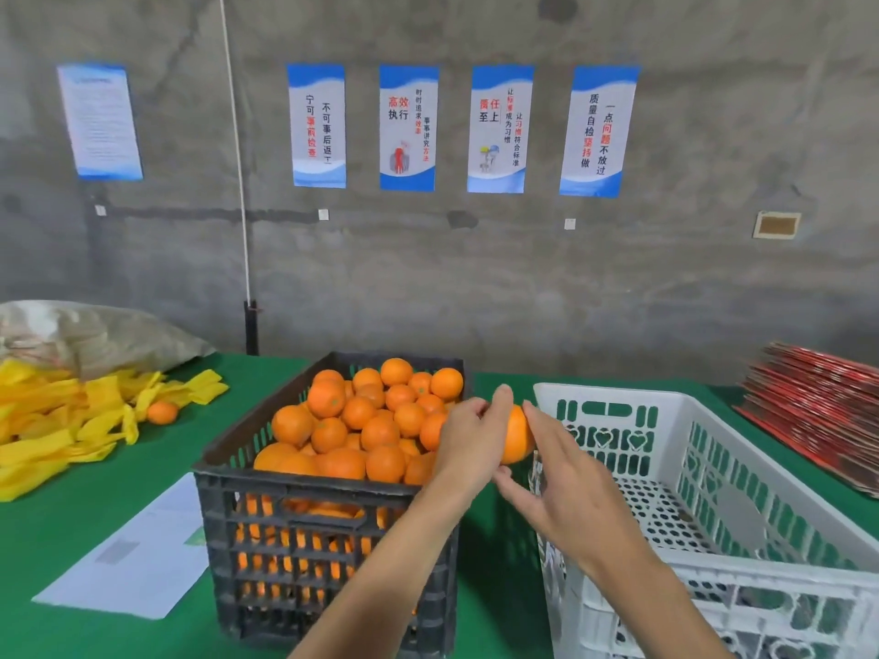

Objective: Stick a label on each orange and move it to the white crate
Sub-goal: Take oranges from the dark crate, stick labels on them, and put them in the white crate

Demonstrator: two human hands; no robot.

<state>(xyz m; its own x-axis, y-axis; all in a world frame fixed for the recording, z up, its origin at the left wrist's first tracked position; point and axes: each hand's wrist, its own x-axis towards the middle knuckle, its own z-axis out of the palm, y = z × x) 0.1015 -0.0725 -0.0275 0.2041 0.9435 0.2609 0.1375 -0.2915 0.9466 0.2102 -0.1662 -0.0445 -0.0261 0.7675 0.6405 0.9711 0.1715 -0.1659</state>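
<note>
Two bare forearms reach forward, hands meeting at an orange.

The left hand (468,435) is raised with its back to the camera, fingers curled round the orange (517,437), fingertips over its top. The right hand (556,473) sits just beside it, slightly lower, palm turned toward the left hand, fingers straight and spread, one fingertip touching the orange's right side, thumb reaching under it. The left forearm rises from the bottom centre, the right from the lower right; the wrists stay apart.
</note>
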